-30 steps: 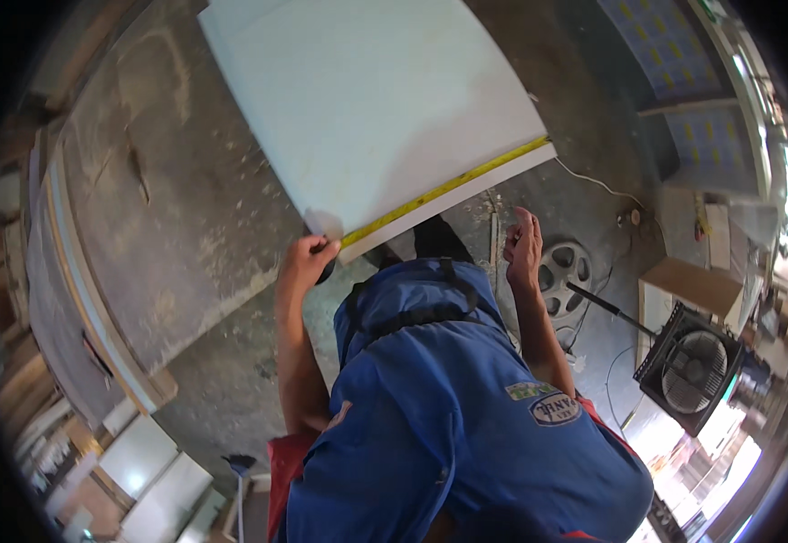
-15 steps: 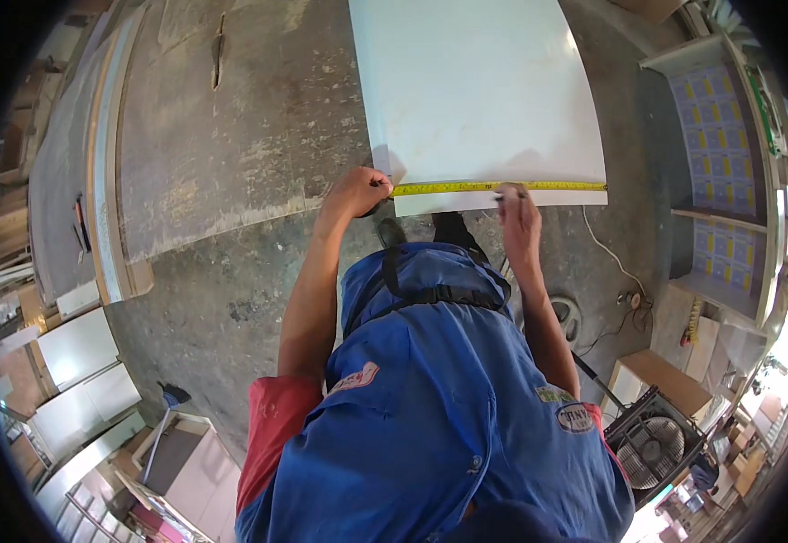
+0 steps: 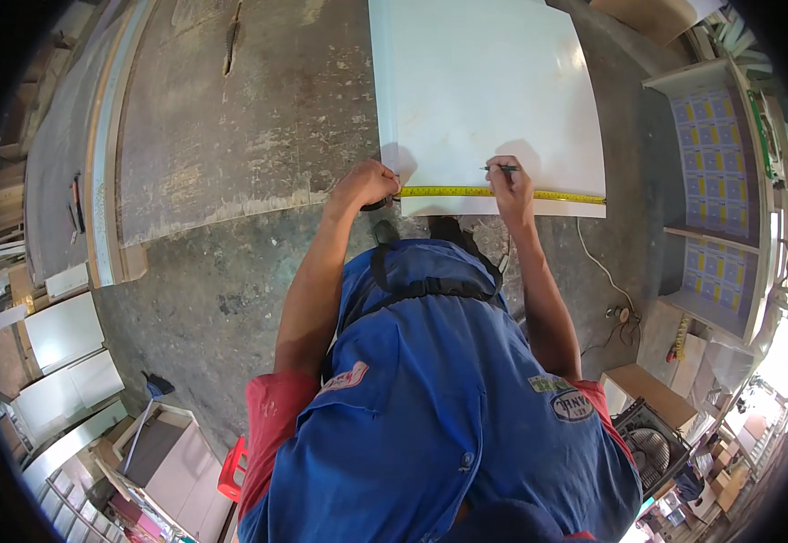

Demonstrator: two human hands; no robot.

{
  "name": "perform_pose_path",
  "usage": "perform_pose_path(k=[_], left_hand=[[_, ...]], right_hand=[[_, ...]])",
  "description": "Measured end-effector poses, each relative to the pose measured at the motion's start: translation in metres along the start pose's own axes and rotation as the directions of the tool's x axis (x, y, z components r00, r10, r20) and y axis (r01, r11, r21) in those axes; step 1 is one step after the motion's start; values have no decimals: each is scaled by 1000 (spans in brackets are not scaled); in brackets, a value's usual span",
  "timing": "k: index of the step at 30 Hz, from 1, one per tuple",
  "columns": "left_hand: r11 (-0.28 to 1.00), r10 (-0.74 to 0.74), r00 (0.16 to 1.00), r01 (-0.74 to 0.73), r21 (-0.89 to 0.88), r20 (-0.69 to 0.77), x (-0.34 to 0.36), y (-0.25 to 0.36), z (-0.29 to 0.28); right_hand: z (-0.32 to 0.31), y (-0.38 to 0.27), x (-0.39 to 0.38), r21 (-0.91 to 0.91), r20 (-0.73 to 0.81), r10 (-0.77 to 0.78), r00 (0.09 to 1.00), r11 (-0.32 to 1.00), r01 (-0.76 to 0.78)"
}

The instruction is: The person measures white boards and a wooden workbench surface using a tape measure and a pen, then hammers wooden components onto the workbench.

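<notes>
A white board point(image 3: 489, 86) extends away from me, its near edge just beyond my feet. A yellow tape measure point(image 3: 444, 191) lies pulled out across it, close to that edge and roughly parallel to it. At the board's left edge, my left hand point(image 3: 367, 186) is closed on the tape measure; its dark case shows partly below the fingers. My right hand point(image 3: 513, 195) pinches a slim dark pen point(image 3: 508, 168), held sideways over the board. The right fingers cover a short stretch of the tape. I cannot tell whether the pen tip touches the board.
A worn brown panel point(image 3: 258, 136) adjoins the board on the left. To the right stands an open shelf unit point(image 3: 702, 237), with a white cord point(image 3: 604, 262) on the floor before it. A fan point(image 3: 647, 451) and a red plastic stool point(image 3: 232, 469) are nearer me.
My right hand has moved slightly forward past the tape, and the pen now shows clearly. My left hand stays on the tape at the left edge. The whole view has shifted a little.
</notes>
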State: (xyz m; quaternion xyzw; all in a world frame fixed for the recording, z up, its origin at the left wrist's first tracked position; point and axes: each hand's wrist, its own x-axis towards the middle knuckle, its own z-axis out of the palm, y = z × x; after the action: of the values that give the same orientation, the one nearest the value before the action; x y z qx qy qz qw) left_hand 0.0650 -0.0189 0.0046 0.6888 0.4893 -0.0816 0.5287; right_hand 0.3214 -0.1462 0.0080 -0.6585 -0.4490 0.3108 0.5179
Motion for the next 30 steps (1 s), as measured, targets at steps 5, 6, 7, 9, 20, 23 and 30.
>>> perform_pose_path(k=[5, 6, 7, 9, 20, 23, 30], left_hand=[[1000, 12, 1000, -12, 11, -9, -7, 9, 0], [999, 21, 998, -19, 40, -52, -5, 6, 2], [997, 32, 995, -25, 71, -93, -3, 3, 3], [998, 9, 998, -6, 55, -55, -4, 11, 1], [997, -7, 1000, 7, 80, 2, 9, -3, 3], [999, -35, 999, 35, 38, 14, 9, -3, 3], [997, -55, 998, 56, 57, -21, 7, 2, 4]], right_hand=[[-27, 16, -14, -108, -10, 36, 999, 994, -37], [-28, 15, -16, -69, -30, 36, 999, 997, -38], [-29, 14, -18, -29, -50, 37, 998, 999, -39], [-33, 16, -21, 29, -81, 28, 996, 999, -26], [-30, 5, -28, -234, -253, -92, 963, 972, 31], [-30, 5, -32, -296, -213, -92, 973, 955, 26], [-17, -7, -37, -330, -168, -93, 981, 943, 33]])
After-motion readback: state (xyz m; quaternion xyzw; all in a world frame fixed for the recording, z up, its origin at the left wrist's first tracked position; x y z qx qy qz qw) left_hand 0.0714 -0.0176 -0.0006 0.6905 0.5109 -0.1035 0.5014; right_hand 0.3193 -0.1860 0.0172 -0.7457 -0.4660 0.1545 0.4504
